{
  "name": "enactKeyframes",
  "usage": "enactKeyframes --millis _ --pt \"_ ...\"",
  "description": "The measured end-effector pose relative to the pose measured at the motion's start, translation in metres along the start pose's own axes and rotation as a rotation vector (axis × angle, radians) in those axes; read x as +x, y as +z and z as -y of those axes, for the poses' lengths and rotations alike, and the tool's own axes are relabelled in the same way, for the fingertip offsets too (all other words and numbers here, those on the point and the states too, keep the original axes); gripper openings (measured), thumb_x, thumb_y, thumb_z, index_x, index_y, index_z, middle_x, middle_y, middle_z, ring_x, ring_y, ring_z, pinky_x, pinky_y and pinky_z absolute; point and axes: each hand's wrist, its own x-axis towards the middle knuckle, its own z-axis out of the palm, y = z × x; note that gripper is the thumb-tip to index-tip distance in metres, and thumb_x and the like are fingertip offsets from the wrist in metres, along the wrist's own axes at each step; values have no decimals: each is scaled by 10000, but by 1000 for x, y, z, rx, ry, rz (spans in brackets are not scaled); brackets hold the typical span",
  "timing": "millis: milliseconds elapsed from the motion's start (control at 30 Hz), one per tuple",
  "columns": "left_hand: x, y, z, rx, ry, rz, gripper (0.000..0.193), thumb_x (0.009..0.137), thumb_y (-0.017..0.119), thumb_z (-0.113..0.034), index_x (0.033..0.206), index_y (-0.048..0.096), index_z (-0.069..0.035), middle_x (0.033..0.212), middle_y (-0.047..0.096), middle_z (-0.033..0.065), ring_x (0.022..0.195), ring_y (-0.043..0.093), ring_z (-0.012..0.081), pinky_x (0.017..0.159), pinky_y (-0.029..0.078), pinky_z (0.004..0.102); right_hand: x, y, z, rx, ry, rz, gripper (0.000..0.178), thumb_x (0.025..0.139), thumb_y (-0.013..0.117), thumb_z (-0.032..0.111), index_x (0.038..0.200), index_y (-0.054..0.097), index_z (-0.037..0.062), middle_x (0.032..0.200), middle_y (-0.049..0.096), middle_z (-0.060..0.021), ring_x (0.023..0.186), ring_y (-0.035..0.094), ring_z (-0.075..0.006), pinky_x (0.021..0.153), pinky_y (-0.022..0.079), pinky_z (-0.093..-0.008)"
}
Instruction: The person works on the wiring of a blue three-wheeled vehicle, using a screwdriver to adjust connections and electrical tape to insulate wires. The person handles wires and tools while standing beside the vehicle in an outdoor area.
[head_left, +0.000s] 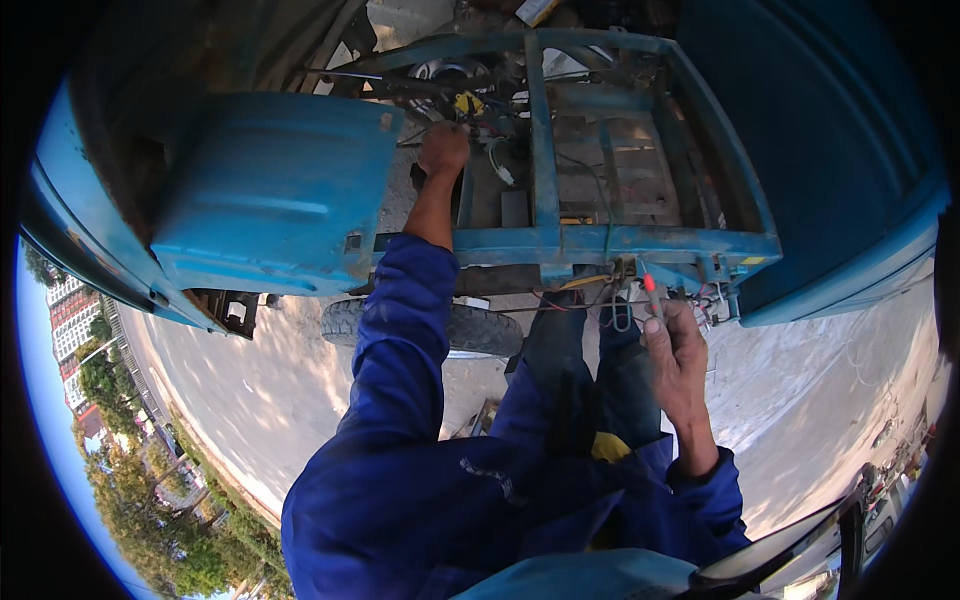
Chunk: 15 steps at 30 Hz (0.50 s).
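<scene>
A: Reaching into the wire bundle (478, 118) with the left hand (443, 150), deep inside the blue frame (560, 240), up by the yellow connector (467, 102). Fingers curl down among the wires; whether they actually pinch one, can't tell.

B: Right hand (675, 352)?

A: Closed around a thin red-tipped tool (650, 290), likely a tester or small screwdriver, tip up at the frame's front rail, beside the loose red wires (610, 298) hanging there.

B: Advice for the step?

A: My read: steady the left wrist on the crossbar (540, 130) and isolate one lead before pulling. Keep the tool tip off bare metal while the other hand is in the loom.

B: Surroundings?

A: Tilted blue body panel (275, 190) to the left, tyre (450, 328) below the frame, wooden slats (625, 165) inside it, concrete ground (250, 390) underneath.

B: Obstructions?

A: Crossbar splits the bay, so the left arm reaches in at full stretch. Dangling wires crowd the tool, and shadow hides the connector detail.
</scene>
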Motion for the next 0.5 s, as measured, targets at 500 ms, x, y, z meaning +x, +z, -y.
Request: enactKeyframes --millis 500 --pt "34 23 28 -527 -23 45 310 845 789 -234 942 765 59 813 747 163 808 729 230 720 560 388 50 29 29 -162 -46 118 290 1060 608 208 1239 600 -20 824 646 -137 741 604 -217 710 497 -353"
